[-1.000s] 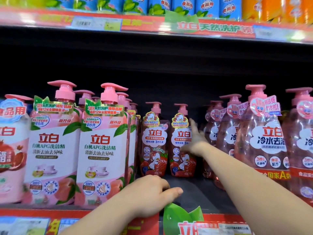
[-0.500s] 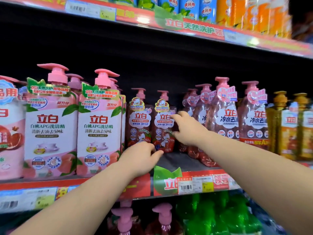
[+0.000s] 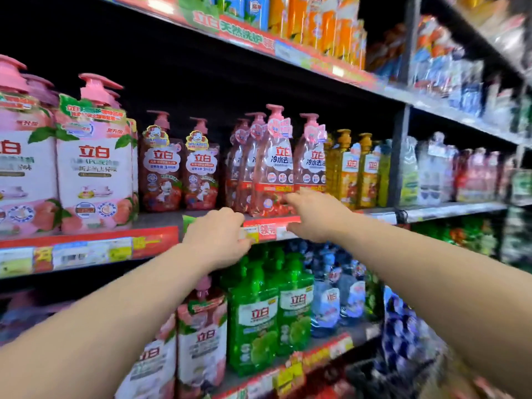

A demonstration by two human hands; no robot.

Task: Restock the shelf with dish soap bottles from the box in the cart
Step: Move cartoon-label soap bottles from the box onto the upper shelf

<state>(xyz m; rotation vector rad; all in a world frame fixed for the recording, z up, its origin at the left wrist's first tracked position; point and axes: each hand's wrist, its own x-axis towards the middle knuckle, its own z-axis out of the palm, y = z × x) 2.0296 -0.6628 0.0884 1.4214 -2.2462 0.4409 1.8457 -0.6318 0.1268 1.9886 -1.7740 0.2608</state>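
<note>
1. Your right hand (image 3: 315, 218) reaches forward with its fingers straight and slightly spread. The fingertips (image 3: 286, 198) are at the lower front of the pink pump bottle (image 3: 273, 168), touching it or nearly so; motion blur hides which. The thumb hangs below, just in front of the price strip (image 3: 267, 229).
2. That pink pump bottle stands upright at the front edge of the shelf (image 3: 161, 218), directly beyond your right fingertips. More of the same kind are packed behind it and on both sides.
3. Your left hand (image 3: 218, 234) is just to the left of your right hand, the two close but apart. Its fingers are curled under, with the knuckles against the shelf lip. You cannot tell whether they pinch the price strip or only rest on it.
4. Beyond your left hand and slightly to its left, two small red bottles (image 3: 161, 171) stand side by side, set back from the shelf edge.
5. Further left of that hand stand the large white-and-pink bottles (image 3: 95, 174), at the front of the shelf.
6. To the right of your right hand, yellow bottles (image 3: 348, 174) stand just beside the pink ones.
7. Beneath both hands, one level down, stand green bottles (image 3: 253, 318).
</note>
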